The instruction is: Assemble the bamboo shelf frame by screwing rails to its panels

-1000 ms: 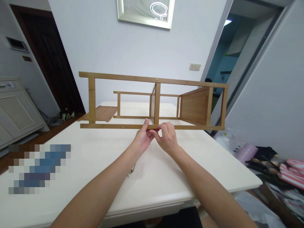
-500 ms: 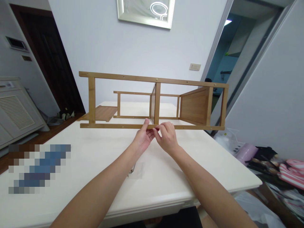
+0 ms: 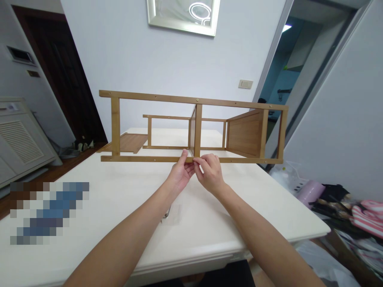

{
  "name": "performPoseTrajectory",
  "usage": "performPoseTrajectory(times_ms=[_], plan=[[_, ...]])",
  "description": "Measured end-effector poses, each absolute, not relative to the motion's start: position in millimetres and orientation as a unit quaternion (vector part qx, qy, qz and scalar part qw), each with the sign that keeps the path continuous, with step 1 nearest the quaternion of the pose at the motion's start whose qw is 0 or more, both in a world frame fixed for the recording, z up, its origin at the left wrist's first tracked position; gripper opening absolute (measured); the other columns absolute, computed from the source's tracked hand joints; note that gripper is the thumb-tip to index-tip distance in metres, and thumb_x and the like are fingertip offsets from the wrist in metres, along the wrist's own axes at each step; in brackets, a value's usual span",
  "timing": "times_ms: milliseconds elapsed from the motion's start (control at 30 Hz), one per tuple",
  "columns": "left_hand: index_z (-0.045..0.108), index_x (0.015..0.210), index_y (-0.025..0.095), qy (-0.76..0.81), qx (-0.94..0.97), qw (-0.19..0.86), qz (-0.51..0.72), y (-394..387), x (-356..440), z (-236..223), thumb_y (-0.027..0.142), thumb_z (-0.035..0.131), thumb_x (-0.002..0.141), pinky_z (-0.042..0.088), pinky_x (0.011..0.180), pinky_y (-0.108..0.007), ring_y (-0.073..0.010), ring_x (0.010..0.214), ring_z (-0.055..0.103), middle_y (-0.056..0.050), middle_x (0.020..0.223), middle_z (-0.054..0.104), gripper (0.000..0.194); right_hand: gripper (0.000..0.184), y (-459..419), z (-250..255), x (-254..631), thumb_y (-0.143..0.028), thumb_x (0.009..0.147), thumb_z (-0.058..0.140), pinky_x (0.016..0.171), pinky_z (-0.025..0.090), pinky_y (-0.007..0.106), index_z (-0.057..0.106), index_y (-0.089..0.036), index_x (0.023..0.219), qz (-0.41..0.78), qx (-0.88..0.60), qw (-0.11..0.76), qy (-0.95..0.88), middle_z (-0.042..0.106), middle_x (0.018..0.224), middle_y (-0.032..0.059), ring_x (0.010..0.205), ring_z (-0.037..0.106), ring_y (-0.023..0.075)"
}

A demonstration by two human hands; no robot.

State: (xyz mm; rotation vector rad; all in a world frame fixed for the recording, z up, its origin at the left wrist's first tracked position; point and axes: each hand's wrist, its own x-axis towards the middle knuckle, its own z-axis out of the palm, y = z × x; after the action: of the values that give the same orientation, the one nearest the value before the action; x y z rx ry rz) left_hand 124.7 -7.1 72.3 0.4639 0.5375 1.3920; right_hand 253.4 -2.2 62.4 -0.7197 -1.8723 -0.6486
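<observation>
A wooden shelf frame [image 3: 134, 158] lies on its side across the white table, its near rails facing me. My left hand [image 3: 179, 175] grips the lower near rail, thumb on its front and fingers beneath, just left of the middle shelf [image 3: 193, 129]. Right beside it, my right hand [image 3: 212, 173] pinches thumb and forefinger together against the same rail, below the middle shelf's end. Whatever is between those fingertips is hidden. On the right, a second shelf panel [image 3: 245, 133] sits within the frame.
A loose wooden panel [image 3: 133, 142] lies on the table [image 3: 113, 211] behind the frame's left end. Small metal pieces [image 3: 165, 215] and a clear plastic bag [image 3: 176, 215] lie near my left forearm. The wall [image 3: 125, 52] stands behind; bags and clothes crowd the right side.
The fingertips of my right hand have shifted very slightly at the rail. My left hand and the frame stay in place.
</observation>
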Motion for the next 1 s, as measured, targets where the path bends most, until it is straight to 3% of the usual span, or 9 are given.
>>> performPoseTrajectory(times_ms=[200, 433, 633, 800, 1000], plan=[[0.065, 0.081, 0.011, 0.236, 0.211, 0.711, 0.627, -7.3, 124.0, 71.4, 0.045, 0.073, 0.078, 0.055, 0.066, -0.023, -0.0134, 0.066, 0.067, -0.009, 0.076, 0.071, 0.035, 0.011, -2.2, 63.7, 252.6, -0.027, 0.092, 0.057, 0.071, 0.037, 0.035, 0.059, -0.019, 0.084, -0.268, -0.321, 0.494, -0.762, 0.057, 0.080, 0.0061, 0.077, 0.049, 0.0191], [0.067, 0.081, 0.011, 0.247, 0.213, 0.704, 0.631, -5.1, 123.7, 69.9, 0.048, 0.073, 0.077, 0.054, 0.066, -0.023, -0.0137, 0.066, 0.067, -0.008, 0.075, 0.071, 0.037, 0.014, -7.5, 65.1, 252.8, -0.020, 0.090, 0.055, 0.071, 0.036, 0.036, 0.060, -0.017, 0.102, -0.261, -0.300, 0.482, -0.780, 0.060, 0.085, 0.0070, 0.080, 0.052, 0.0198], [0.067, 0.085, 0.011, 0.247, 0.215, 0.708, 0.626, -3.6, 124.3, 68.4, 0.047, 0.072, 0.078, 0.055, 0.067, -0.023, -0.0144, 0.069, 0.068, -0.009, 0.079, 0.072, 0.037, 0.006, -3.6, 64.4, 252.0, -0.021, 0.091, 0.054, 0.069, 0.034, 0.034, 0.059, -0.019, 0.088, -0.283, -0.311, 0.483, -0.768, 0.059, 0.080, 0.0057, 0.077, 0.050, 0.0188], [0.066, 0.080, 0.011, 0.250, 0.213, 0.710, 0.623, -4.8, 124.2, 68.7, 0.048, 0.072, 0.078, 0.054, 0.064, -0.023, -0.0140, 0.066, 0.068, -0.009, 0.076, 0.072, 0.037, 0.014, -3.1, 64.7, 251.0, -0.027, 0.093, 0.054, 0.068, 0.034, 0.034, 0.055, -0.019, 0.081, -0.293, -0.327, 0.478, -0.761, 0.057, 0.077, 0.0058, 0.075, 0.047, 0.0191], [0.067, 0.084, 0.011, 0.245, 0.212, 0.707, 0.628, -4.5, 124.6, 69.0, 0.046, 0.072, 0.078, 0.054, 0.065, -0.022, -0.0136, 0.066, 0.067, -0.008, 0.076, 0.072, 0.036, 0.009, -5.9, 65.1, 252.4, -0.022, 0.092, 0.052, 0.069, 0.034, 0.035, 0.059, -0.018, 0.095, -0.277, -0.311, 0.469, -0.779, 0.060, 0.082, 0.0063, 0.078, 0.051, 0.0192]])
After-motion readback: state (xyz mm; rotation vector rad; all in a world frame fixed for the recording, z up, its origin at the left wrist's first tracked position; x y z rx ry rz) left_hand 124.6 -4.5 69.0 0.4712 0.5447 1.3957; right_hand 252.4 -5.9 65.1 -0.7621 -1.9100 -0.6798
